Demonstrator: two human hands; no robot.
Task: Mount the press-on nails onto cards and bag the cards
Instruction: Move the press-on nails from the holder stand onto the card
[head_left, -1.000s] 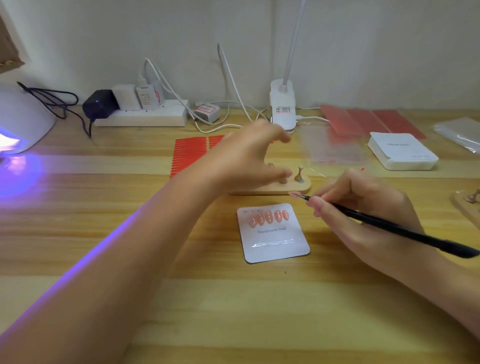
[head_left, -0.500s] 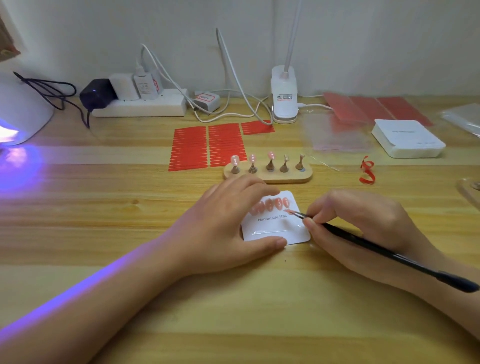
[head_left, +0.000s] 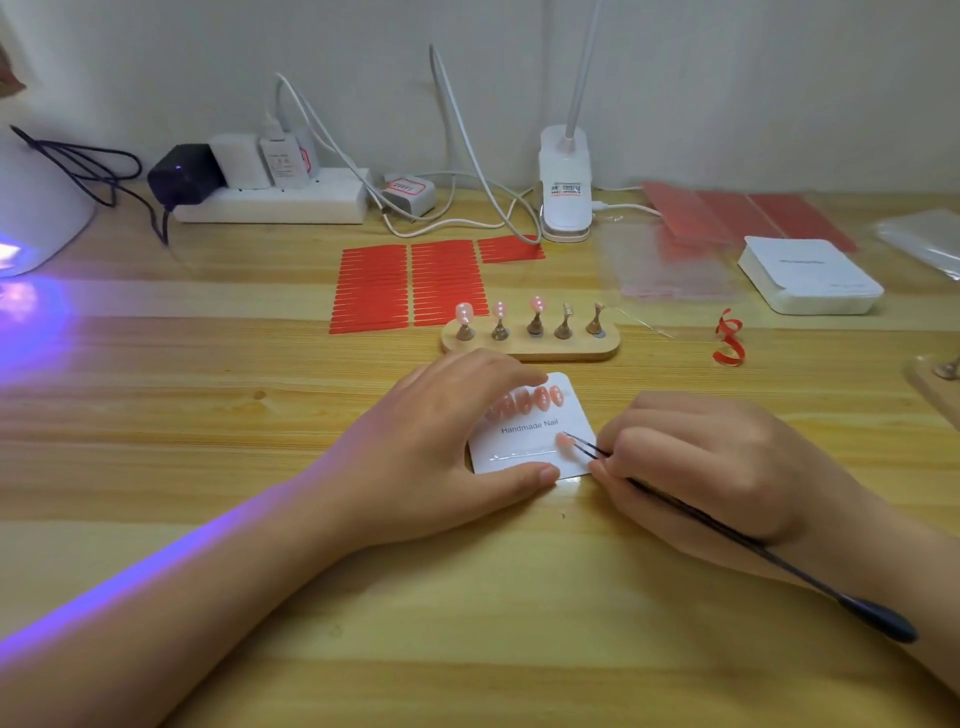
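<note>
Steadying the card (head_left: 524, 447) with flat left hand (head_left: 441, 441), right hand (head_left: 691, 462) pinching tweezers (head_left: 727, 540), nail (head_left: 564, 441) at tips

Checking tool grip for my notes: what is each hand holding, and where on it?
The right hand pinches black tweezers near their tips, which carry a pink nail. The left hand presses the card flat.

1. A white square paper card (head_left: 535, 441) printed "Handmade Nail" lies flat on the wooden table, with a row of glossy pink press-on nails (head_left: 543, 397) along its top edge.
2. One more small pink nail (head_left: 564, 441) sits lower right on the card.
3. Three pink nails (head_left: 537, 303) stand on pegs of the wooden holder (head_left: 530, 347) behind.
</note>
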